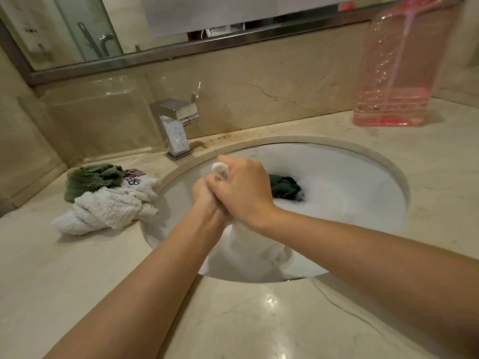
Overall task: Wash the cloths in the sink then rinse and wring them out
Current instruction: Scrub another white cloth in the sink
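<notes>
Bathroom: marble vanity [259, 320], sunken sink [363, 177], faucet [176, 125], wall mirror [77, 35]

Both hands, left hand [207, 193] and right hand [243, 195], gripped a white cloth [248, 247] over the sink [363, 193]; a dark green cloth [283, 186] lay in the basin.

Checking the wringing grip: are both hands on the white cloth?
Touching. The head view shows the left hand and right hand gripping the white cloth.

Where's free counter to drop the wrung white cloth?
Free: counter right of the sink, in front of the pink bottle; also the near edge below the basin. Crowded: left of the sink, the cloth pile by the faucet. Both hands grip the white cloth.
</notes>
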### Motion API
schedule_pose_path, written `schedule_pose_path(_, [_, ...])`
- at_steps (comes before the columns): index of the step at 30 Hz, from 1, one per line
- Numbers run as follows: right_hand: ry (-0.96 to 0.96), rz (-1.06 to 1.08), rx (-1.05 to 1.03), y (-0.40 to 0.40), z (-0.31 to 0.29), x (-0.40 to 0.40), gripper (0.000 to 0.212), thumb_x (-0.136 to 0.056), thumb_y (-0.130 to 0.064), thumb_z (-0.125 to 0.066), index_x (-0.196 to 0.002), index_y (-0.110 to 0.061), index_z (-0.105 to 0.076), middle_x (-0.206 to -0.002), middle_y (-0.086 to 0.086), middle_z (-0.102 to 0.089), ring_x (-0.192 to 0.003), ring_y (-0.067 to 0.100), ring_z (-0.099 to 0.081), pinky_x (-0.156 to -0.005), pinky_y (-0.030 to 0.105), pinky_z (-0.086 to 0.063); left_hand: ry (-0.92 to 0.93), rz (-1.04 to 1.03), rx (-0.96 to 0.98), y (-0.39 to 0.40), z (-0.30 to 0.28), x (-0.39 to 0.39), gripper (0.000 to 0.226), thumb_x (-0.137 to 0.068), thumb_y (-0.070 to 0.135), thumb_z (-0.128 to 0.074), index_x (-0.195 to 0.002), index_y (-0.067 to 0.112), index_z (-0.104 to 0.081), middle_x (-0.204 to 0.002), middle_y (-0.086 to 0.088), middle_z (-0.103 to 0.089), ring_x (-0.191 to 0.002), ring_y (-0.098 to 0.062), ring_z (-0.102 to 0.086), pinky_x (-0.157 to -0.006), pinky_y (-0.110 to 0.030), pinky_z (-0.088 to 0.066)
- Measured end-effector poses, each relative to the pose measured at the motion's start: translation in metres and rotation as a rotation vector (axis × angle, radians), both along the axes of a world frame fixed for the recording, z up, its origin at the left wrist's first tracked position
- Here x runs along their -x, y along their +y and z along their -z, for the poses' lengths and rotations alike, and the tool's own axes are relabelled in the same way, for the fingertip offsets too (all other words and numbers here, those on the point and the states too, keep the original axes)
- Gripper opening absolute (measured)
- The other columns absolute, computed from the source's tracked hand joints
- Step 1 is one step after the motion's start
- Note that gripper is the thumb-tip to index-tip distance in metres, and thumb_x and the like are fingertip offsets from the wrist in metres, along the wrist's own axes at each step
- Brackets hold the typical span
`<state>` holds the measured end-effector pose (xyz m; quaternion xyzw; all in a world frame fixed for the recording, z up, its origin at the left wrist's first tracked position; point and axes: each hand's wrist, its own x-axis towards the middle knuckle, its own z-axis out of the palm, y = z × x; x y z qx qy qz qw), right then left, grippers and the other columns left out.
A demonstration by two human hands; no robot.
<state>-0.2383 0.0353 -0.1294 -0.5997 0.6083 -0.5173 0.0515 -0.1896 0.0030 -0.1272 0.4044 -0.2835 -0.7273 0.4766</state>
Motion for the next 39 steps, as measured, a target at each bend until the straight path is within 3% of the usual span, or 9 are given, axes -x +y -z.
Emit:
schedule_pose_path(5, [-0.233, 0.139, -0.121, -0.019, -0.002, 0.033, 0.042, -0.084, -0.014, -0.058, -0.051, -0.018, -0.032, -0.052, -0.003, -0.034, -0.053, 0.018, -0.031, -0.053, 0.031, -0.024, -0.030, 0.043, 0.028, 0.004, -0.003, 0.008, 0.039, -0.102, 0.013, -0.027, -0.065, 0.012, -0.040, -0.039, -0.001, -0.048, -0.042, -0.014, -0.049, -0.037, -0.013, -0.039])
schedule_pose_path(9, [-0.076, 0.010, 0.075, 0.003, -0.001, 0.003, 0.040, -0.084, -0.014, -0.063, -0.055, -0.023, -0.038, -0.050, -0.009, -0.036, -0.050, 0.009, -0.035, -0.050, 0.026, -0.029, -0.148, 0.055, 0.141, -0.003, -0.001, -0.001, 0.037, -0.103, 0.021, -0.025, -0.073, 0.014, -0.044, -0.037, 0.005, -0.053, -0.036, -0.008, -0.054, -0.036, -0.014, -0.041])
schedule_pose_path(14, [-0.028, 0.118, -0.032, -0.019, 0.001, 0.024, 0.042, -0.089, -0.019, -0.055, -0.053, -0.022, -0.032, -0.054, -0.004, -0.038, -0.059, 0.021, -0.039, -0.057, 0.029, -0.025, -0.136, 0.135, 0.028, -0.009, 0.002, -0.007, 0.026, -0.100, 0.023, -0.038, -0.084, 0.012, -0.055, -0.076, -0.005, -0.058, -0.069, -0.018, -0.055, -0.062, -0.031, -0.047])
schedule_pose_path(19, [-0.014, 0.256, -0.312, -0.029, 0.011, 0.058, 0.013, -0.093, -0.030, -0.053, -0.088, -0.018, -0.051, -0.088, 0.002, -0.055, -0.082, 0.025, -0.049, -0.066, 0.029, -0.033, 0.034, 0.141, 0.033, -0.016, -0.005, -0.012, 0.063, -0.101, 0.040, -0.036, -0.042, 0.020, -0.039, -0.042, 0.003, -0.037, -0.049, -0.013, -0.042, -0.049, -0.021, -0.037])
schedule_pose_path(23, [-0.479, -0.263, -0.503, -0.027, 0.008, 0.070, 0.038, -0.089, -0.045, -0.061, -0.115, -0.017, -0.066, -0.108, -0.002, -0.063, -0.104, 0.018, -0.059, -0.079, 0.025, -0.045, 0.008, -0.008, 0.093, -0.018, -0.009, -0.017, 0.047, -0.097, 0.042, -0.046, -0.059, 0.016, -0.048, -0.049, 0.002, -0.045, -0.052, -0.013, -0.047, -0.060, -0.028, -0.044])
schedule_pose_path(26, [-0.341, -0.417, -0.675, -0.021, 0.010, 0.068, 0.054, -0.073, -0.059, -0.073, -0.096, -0.009, -0.072, -0.090, 0.001, -0.068, -0.083, 0.014, -0.064, -0.075, 0.027, -0.048, -0.047, -0.031, 0.186, -0.015, -0.012, -0.014, 0.042, -0.098, 0.040, -0.047, -0.065, 0.015, -0.051, -0.054, 0.002, -0.048, -0.050, -0.011, -0.050, -0.056, -0.026, -0.046])
schedule_pose_path(29, [-0.449, -0.350, -0.513, -0.023, 0.008, 0.068, 0.029, -0.085, -0.037, -0.071, -0.079, -0.009, -0.064, -0.075, 0.005, -0.061, -0.067, 0.017, -0.056, -0.066, 0.030, -0.045, -0.251, 0.031, 0.253, -0.012, -0.013, -0.015, 0.042, -0.100, 0.044, -0.040, -0.074, 0.014, -0.052, -0.055, 0.000, -0.058, -0.053, -0.013, -0.058, -0.061, -0.028, -0.049])
schedule_pose_path(33, [-0.755, -0.425, -0.279, -0.024, 0.000, 0.076, 0.021, -0.095, -0.029, -0.058, -0.091, -0.012, -0.068, -0.088, 0.004, -0.070, -0.088, 0.022, -0.064, -0.091, 0.039, -0.048, -0.659, 0.365, 0.311, -0.013, 0.000, -0.016, 0.079, -0.099, 0.062, -0.013, -0.102, 0.006, -0.068, -0.098, -0.012, -0.071, -0.096, -0.025, -0.065, -0.092, -0.041, -0.048])
schedule_pose_path(39, [-0.814, -0.263, -0.151, -0.027, -0.009, 0.078, 0.028, -0.098, -0.030, -0.054, -0.082, -0.010, -0.066, -0.083, 0.007, -0.069, -0.081, 0.023, -0.066, -0.081, 0.037, -0.051, -0.755, 0.419, 0.321, -0.010, 0.004, -0.009, 0.068, -0.099, 0.061, -0.012, -0.105, 0.022, -0.066, -0.106, 0.000, -0.069, -0.099, -0.016, -0.063, -0.094, -0.038, -0.047])
